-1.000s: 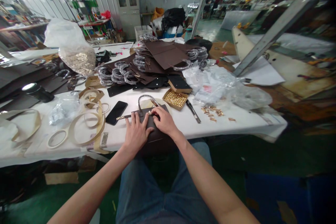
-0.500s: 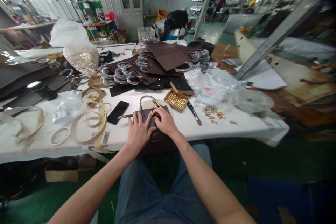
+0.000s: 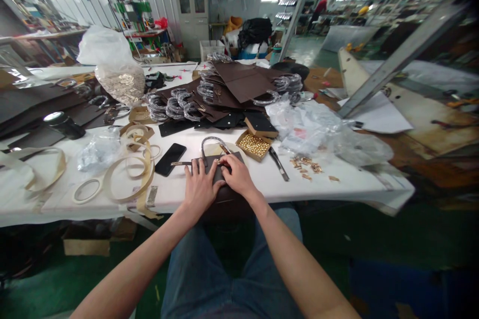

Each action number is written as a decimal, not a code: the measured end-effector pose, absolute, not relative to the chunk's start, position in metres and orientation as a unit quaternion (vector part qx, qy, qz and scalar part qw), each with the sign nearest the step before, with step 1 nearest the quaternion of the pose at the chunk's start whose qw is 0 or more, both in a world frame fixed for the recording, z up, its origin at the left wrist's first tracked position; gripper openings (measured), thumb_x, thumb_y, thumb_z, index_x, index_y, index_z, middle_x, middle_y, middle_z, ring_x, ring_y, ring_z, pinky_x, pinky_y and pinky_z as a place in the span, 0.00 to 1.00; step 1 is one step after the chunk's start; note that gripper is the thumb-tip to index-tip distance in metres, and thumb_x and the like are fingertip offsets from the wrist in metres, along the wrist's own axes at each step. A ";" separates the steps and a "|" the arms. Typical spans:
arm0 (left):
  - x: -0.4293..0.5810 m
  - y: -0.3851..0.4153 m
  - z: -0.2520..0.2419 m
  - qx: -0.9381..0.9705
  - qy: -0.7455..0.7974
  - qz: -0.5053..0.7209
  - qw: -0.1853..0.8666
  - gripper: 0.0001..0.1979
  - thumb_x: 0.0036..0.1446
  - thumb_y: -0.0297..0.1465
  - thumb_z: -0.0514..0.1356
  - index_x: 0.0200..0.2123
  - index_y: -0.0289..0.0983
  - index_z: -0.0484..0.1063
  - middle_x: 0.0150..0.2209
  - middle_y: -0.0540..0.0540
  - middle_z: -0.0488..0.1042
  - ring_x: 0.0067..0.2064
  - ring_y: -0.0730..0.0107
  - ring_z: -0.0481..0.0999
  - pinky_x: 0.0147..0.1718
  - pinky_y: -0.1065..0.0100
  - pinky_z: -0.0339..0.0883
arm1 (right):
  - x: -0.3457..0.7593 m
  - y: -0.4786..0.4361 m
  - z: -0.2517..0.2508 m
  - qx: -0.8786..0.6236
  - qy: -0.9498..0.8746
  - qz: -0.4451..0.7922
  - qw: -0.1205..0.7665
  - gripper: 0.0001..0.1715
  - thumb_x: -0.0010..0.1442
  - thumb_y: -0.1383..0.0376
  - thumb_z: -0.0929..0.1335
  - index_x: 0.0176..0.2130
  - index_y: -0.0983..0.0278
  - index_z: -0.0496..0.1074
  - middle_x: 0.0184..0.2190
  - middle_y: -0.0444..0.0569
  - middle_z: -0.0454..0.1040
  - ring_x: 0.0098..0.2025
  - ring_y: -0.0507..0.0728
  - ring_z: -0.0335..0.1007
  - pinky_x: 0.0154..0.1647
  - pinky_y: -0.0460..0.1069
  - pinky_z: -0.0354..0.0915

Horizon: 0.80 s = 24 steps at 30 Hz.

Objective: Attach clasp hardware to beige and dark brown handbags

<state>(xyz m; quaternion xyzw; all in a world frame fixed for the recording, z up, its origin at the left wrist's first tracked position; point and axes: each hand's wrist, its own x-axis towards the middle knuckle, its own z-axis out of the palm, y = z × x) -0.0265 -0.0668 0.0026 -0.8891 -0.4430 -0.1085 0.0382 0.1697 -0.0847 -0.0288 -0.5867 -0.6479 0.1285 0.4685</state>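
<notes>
On the table edge in front of me lies a dark brown bag panel (image 3: pixel 218 176) with a curved, plastic-wrapped handle (image 3: pixel 211 138) arching from its far side. My left hand (image 3: pixel 201 187) lies flat on the panel with its fingers spread, pressing over a narrow strap (image 3: pixel 181 163) that carries gold metal at its end. At the panel's upper right, my right hand (image 3: pixel 237 175) has thumb and fingers pinched together beside a small gold glint. What sits between those fingertips is too small and covered to make out. The panel's lower part hangs over the table edge.
Right of the panel stand a cardboard box (image 3: pixel 247 152) of gold pieces, a black-handled tool (image 3: pixel 279 164) and loose gold fittings (image 3: pixel 307 163). A phone (image 3: pixel 170 159) and tape rolls (image 3: pixel 87 190) lie left. Behind are stacked brown panels (image 3: pixel 243 79) and plastic bags (image 3: pixel 299 119).
The view has shifted slightly. Both hands keep nearly the same place on the panel, with only slight finger movement.
</notes>
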 end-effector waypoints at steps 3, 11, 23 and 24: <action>-0.025 -0.066 -0.004 -0.887 -0.446 -0.118 0.024 0.40 0.78 0.53 0.55 0.84 0.45 0.53 0.81 0.26 0.55 0.81 0.28 0.54 0.74 0.26 0.50 | 0.170 -0.084 -0.029 -0.589 -0.645 0.128 0.470 0.19 0.65 0.75 0.66 0.52 0.58 0.75 0.52 0.50 0.79 0.54 0.62 0.77 0.61 0.57 0.74; -0.031 -0.060 -0.021 -0.885 -0.440 -0.150 -0.010 0.40 0.79 0.55 0.53 0.85 0.47 0.52 0.84 0.32 0.46 0.84 0.36 0.50 0.78 0.33 0.50 | 0.167 -0.083 -0.030 -0.596 -0.634 0.135 0.474 0.20 0.67 0.74 0.66 0.54 0.58 0.76 0.53 0.51 0.80 0.53 0.61 0.79 0.61 0.56 0.76; -0.032 -0.059 -0.022 -0.880 -0.444 -0.167 -0.023 0.37 0.79 0.54 0.54 0.84 0.51 0.55 0.85 0.35 0.46 0.83 0.36 0.52 0.76 0.32 0.52 | 0.163 -0.075 -0.025 -0.602 -0.642 0.136 0.454 0.35 0.69 0.72 0.66 0.71 0.56 0.73 0.62 0.54 0.77 0.55 0.63 0.79 0.66 0.62 0.76; -0.032 -0.059 -0.021 -0.880 -0.443 -0.169 -0.023 0.37 0.79 0.55 0.54 0.84 0.51 0.55 0.85 0.35 0.46 0.83 0.36 0.52 0.76 0.32 0.53 | 0.162 -0.076 -0.026 -0.607 -0.621 0.140 0.477 0.35 0.69 0.72 0.67 0.71 0.56 0.72 0.61 0.55 0.78 0.50 0.62 0.80 0.61 0.61 0.79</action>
